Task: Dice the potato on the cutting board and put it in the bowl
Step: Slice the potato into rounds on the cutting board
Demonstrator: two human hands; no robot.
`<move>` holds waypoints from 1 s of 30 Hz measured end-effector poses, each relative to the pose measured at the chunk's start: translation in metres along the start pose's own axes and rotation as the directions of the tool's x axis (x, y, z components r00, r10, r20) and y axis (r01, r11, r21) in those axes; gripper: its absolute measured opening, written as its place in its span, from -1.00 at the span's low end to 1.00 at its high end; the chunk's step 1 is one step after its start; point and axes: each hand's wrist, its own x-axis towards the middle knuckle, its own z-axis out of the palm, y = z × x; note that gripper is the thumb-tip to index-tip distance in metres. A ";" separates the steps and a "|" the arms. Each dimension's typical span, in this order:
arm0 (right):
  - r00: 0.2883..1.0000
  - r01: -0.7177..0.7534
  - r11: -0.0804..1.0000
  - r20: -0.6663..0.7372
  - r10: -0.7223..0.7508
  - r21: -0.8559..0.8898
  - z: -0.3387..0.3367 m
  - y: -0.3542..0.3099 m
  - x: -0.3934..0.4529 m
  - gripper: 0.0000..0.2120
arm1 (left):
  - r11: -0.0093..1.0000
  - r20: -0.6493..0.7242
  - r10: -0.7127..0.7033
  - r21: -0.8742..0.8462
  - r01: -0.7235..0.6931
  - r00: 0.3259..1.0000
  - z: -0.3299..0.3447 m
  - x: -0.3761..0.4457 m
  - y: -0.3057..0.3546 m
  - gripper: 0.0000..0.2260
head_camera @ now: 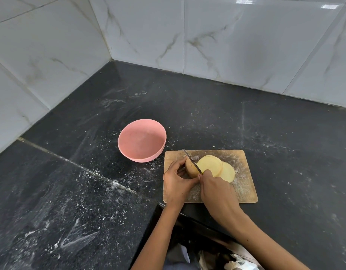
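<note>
On cutting board, near right: left hand gripping potato, right hand clasping knife; slices only, no dice, bowl unfilled

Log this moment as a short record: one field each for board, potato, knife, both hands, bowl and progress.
board: wooden cutting board on the dark counter
potato: unsliced end at the left, round slices lying to its right
knife: blade set into the potato, tip pointing away from the person
left hand: fingers hold the unsliced end
right hand: grips the knife handle
bowl: pink bowl left of the board, no potato in it
progress: slices only, no dice yet
</note>
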 end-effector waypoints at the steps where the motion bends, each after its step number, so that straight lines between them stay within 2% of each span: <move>1: 1.000 -0.009 1.000 0.003 0.009 -0.019 0.000 -0.001 0.000 -0.78 | 1.000 0.000 -0.018 -0.016 0.018 1.000 0.001 0.000 -0.001 -0.45; 6: 0.999 -0.031 0.999 0.014 0.032 -0.031 0.001 -0.006 0.005 -0.80 | 0.992 -0.020 -0.085 -0.092 0.083 0.996 0.003 0.001 -0.001 -0.49; 12: 0.999 -0.053 0.999 0.002 0.053 0.004 0.002 0.000 0.001 -0.81 | 0.993 -0.017 -0.061 -0.099 0.059 0.998 0.005 -0.001 -0.002 -0.42; 19: 0.997 -0.081 0.996 -0.004 0.082 0.041 0.001 -0.005 0.012 -0.82 | 0.977 -0.031 -0.100 -0.192 0.093 0.994 0.009 -0.004 0.005 -0.49; 25: 0.996 -0.088 0.996 0.023 0.088 0.007 -0.001 0.002 -0.003 -0.81 | 0.966 -0.003 -0.101 -0.240 0.097 0.995 0.007 -0.004 0.006 -0.38; 30: 0.996 -0.081 0.997 0.026 0.080 0.019 -0.001 -0.003 0.010 -0.77 | 0.936 -0.019 -0.155 -0.322 0.141 0.988 0.010 -0.005 0.008 -0.45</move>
